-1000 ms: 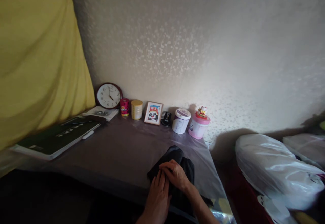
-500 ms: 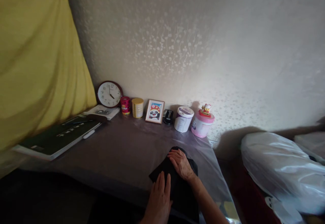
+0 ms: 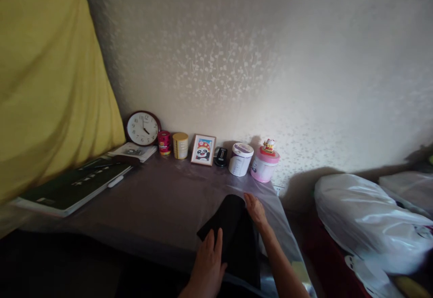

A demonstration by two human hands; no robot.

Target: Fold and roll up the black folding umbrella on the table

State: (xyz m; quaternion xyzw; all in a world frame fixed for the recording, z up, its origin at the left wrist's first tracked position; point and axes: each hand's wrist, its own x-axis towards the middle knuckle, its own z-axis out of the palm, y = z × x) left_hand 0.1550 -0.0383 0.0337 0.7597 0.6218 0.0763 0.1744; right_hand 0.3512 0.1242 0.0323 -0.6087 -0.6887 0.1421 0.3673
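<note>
A folded piece of black cloth, perhaps a garment, lies on the near right part of the table. Its far end is rounded, and one corner points out to the left. My left hand rests flat on its left side, fingers stretched out and somewhat apart. Along the upper right edge of the cloth is my right hand, turned on its side with the fingers extended against the border. Its thumb side is partly hidden. The lower part of the cloth runs down between my forearms into shadow.
The table has a glossy cover. Along the wall stand a clock, a red can, a yellow-lidded can, a framed panda picture and tubs. A green book lies left; plastic-wrapped bundles sit right.
My right hand has slid off the top of the cloth to its right edge, uncovering the rounded far end. My left hand stays on the cloth. The view has shifted slightly.
</note>
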